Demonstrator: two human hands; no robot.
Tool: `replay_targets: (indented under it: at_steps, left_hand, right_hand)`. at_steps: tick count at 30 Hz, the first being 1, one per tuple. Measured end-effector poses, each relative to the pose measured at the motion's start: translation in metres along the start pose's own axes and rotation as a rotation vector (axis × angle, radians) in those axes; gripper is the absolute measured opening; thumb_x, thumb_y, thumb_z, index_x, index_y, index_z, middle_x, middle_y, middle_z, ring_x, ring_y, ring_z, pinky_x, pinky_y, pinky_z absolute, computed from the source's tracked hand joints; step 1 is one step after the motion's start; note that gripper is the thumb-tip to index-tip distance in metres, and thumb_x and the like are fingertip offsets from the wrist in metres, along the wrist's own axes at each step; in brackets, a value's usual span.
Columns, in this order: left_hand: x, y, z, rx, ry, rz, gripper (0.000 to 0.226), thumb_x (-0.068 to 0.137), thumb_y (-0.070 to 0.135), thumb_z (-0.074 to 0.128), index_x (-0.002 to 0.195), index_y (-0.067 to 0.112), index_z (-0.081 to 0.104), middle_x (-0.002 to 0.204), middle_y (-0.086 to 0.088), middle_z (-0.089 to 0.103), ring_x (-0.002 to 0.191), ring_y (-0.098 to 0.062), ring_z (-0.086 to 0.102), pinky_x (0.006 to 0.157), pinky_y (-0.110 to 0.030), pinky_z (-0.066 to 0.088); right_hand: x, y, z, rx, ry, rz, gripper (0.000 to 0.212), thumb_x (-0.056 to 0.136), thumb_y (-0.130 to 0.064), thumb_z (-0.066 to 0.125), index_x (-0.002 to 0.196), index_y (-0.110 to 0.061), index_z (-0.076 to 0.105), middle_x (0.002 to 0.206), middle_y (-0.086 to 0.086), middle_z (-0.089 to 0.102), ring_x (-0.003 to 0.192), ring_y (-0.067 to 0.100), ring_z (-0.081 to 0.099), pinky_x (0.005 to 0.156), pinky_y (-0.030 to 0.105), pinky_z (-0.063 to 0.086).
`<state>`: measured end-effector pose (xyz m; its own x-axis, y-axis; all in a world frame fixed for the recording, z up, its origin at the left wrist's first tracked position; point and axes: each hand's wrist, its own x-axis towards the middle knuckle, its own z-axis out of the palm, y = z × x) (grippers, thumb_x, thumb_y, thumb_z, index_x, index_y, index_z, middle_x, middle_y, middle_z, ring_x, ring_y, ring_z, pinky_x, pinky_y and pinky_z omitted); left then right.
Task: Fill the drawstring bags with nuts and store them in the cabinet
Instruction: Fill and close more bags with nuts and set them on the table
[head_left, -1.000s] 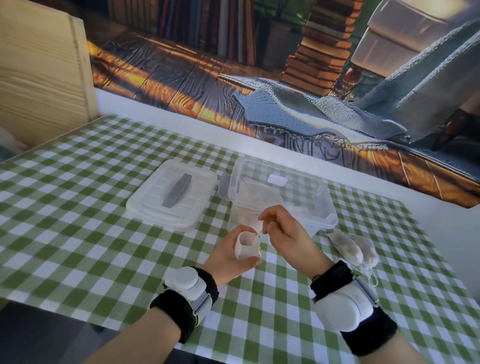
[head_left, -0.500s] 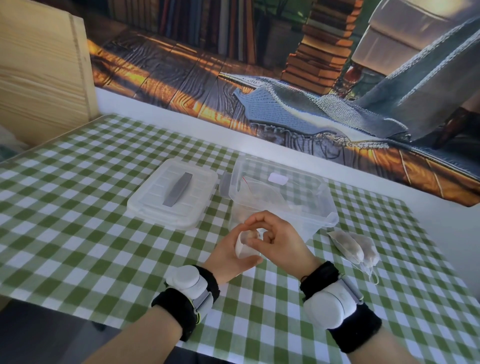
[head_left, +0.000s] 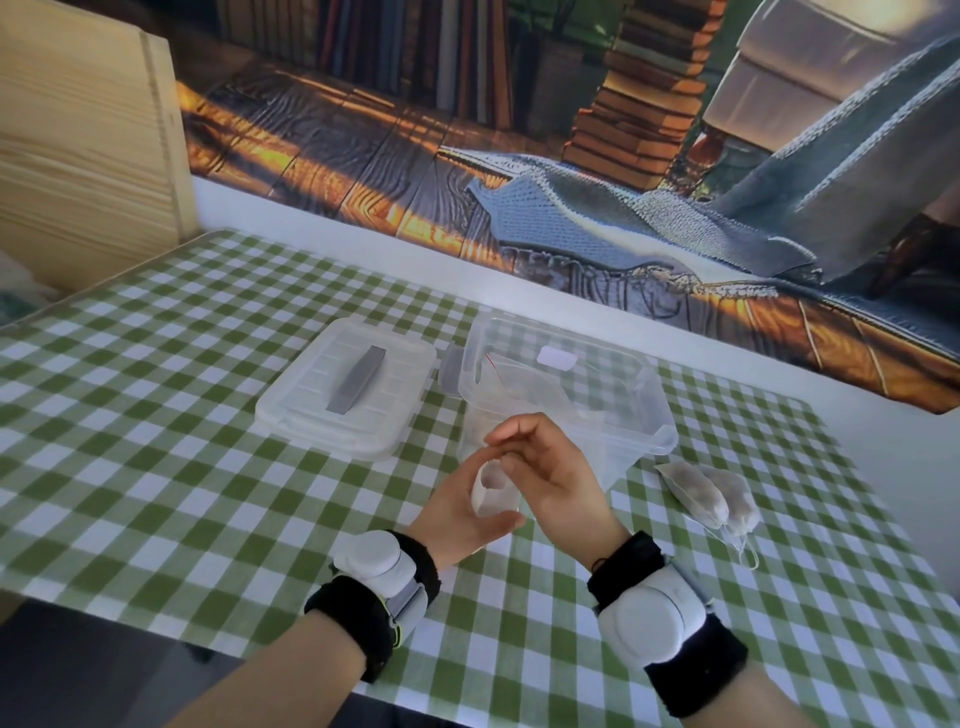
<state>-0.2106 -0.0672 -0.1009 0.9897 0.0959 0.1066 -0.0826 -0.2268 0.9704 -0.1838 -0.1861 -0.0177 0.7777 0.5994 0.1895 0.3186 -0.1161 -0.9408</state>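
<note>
Bag (head_left: 492, 498) sits low in the centre of the frame, just above the worktop (head_left: 156, 441), held in the left hand (head_left: 452, 512) grip. Since a second ago the right hand (head_left: 558, 480) has edged left, its fingers now bent over the bag's mouth; whether that grip pinches anything cannot be told.

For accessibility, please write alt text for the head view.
The left hand holds a small white drawstring bag, the right hand bent over its mouth, above a green checked tablecloth. Behind: an open clear plastic box, its lid; two filled bags at right.

Right hand (head_left: 556, 483) partly hides the drawstring bag (head_left: 492, 498).
</note>
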Motion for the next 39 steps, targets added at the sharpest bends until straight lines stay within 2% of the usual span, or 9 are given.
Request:
replay_targets:
  at_steps: [8, 13, 16, 20, 24, 29, 33, 35, 39]
  left_hand:
    - [0.001, 0.001, 0.0, 0.007, -0.018, 0.001, 0.044, 0.079, 0.019, 0.073, 0.112, 0.038, 0.05, 0.107, 0.021, 0.059, 0.101, 0.018, 0.051, 0.083, -0.002, 0.039]
    - [0.002, -0.002, 0.0, 0.018, -0.018, 0.015, 0.037, 0.079, 0.019, 0.074, 0.105, 0.036, 0.054, 0.101, 0.009, 0.061, 0.095, 0.002, 0.055, 0.078, -0.01, 0.041]
    - [0.002, -0.003, 0.0, -0.015, -0.037, 0.027, 0.034, 0.078, 0.012, 0.074, 0.106, 0.023, 0.058, 0.102, 0.0, 0.064, 0.094, -0.002, 0.058, 0.079, -0.009, 0.044]
    - [0.001, 0.001, -0.001, -0.049, -0.052, 0.035, 0.033, 0.077, 0.008, 0.075, 0.105, 0.015, 0.059, 0.101, -0.004, 0.066, 0.089, -0.004, 0.06, 0.077, -0.01, 0.046]
    - [-0.001, 0.003, -0.001, -0.078, -0.068, 0.035, 0.037, 0.077, 0.008, 0.076, 0.108, 0.017, 0.058, 0.102, -0.004, 0.066, 0.09, -0.004, 0.06, 0.076, -0.009, 0.047]
    - [0.001, -0.001, 0.0, -0.078, -0.081, 0.012, 0.045, 0.076, 0.009, 0.076, 0.112, 0.028, 0.055, 0.106, 0.005, 0.064, 0.097, 0.0, 0.058, 0.081, -0.011, 0.047]
    - [0.003, -0.005, 0.001, -0.033, -0.13, -0.03, 0.047, 0.076, 0.015, 0.073, 0.113, 0.034, 0.052, 0.106, 0.007, 0.062, 0.1, -0.005, 0.059, 0.086, -0.024, 0.05]
    - [0.004, -0.005, 0.001, 0.0, -0.139, -0.041, 0.045, 0.077, 0.017, 0.072, 0.112, 0.035, 0.05, 0.106, 0.009, 0.06, 0.101, -0.005, 0.057, 0.086, -0.022, 0.047]
    - [0.006, -0.005, 0.001, -0.005, -0.15, -0.046, 0.04, 0.074, 0.021, 0.072, 0.104, 0.036, 0.049, 0.104, 0.006, 0.059, 0.101, -0.011, 0.058, 0.089, -0.028, 0.048]
  right_hand:
    - [0.001, 0.01, 0.005, -0.266, -0.013, -0.003, 0.024, 0.087, 0.003, 0.054, 0.1, -0.017, 0.057, 0.099, -0.006, 0.062, 0.1, 0.001, 0.062, 0.085, 0.011, 0.046]
    - [0.001, 0.009, -0.004, -0.496, 0.192, -0.099, 0.018, 0.086, 0.0, 0.056, 0.088, -0.018, 0.06, 0.088, -0.012, 0.062, 0.088, 0.003, 0.061, 0.081, 0.015, 0.049]
    - [0.001, 0.008, -0.007, -0.697, 0.12, 0.052, 0.003, 0.085, -0.019, 0.06, 0.085, -0.021, 0.062, 0.083, -0.014, 0.061, 0.079, 0.004, 0.059, 0.074, 0.021, 0.05]
    - [0.003, 0.003, -0.005, -0.862, 0.083, 0.152, 0.013, 0.084, -0.035, 0.061, 0.087, -0.023, 0.062, 0.084, -0.014, 0.055, 0.075, 0.003, 0.052, 0.066, 0.019, 0.044]
    - [0.009, 0.001, -0.004, -0.85, 0.085, 0.192, 0.005, 0.084, -0.027, 0.062, 0.088, -0.025, 0.062, 0.08, -0.012, 0.057, 0.074, 0.007, 0.054, 0.065, 0.02, 0.045]
    - [0.003, 0.006, -0.004, -0.874, 0.118, 0.029, 0.014, 0.083, -0.011, 0.057, 0.089, -0.022, 0.063, 0.071, -0.018, 0.046, 0.068, 0.005, 0.051, 0.061, 0.021, 0.047]
    - [0.0, 0.008, -0.006, -0.857, 0.14, 0.01, 0.018, 0.08, -0.006, 0.057, 0.087, -0.021, 0.063, 0.069, -0.012, 0.049, 0.066, 0.01, 0.054, 0.059, 0.027, 0.049]
    - [0.003, 0.003, -0.009, -0.845, 0.111, 0.024, 0.018, 0.079, -0.006, 0.058, 0.085, -0.022, 0.063, 0.069, -0.01, 0.053, 0.066, 0.011, 0.055, 0.061, 0.029, 0.051]
    - [0.03, -0.037, -0.029, -0.615, 0.189, -0.044, 0.014, 0.085, -0.007, 0.06, 0.083, -0.02, 0.065, 0.073, -0.005, 0.062, 0.064, 0.008, 0.056, 0.064, 0.013, 0.046]
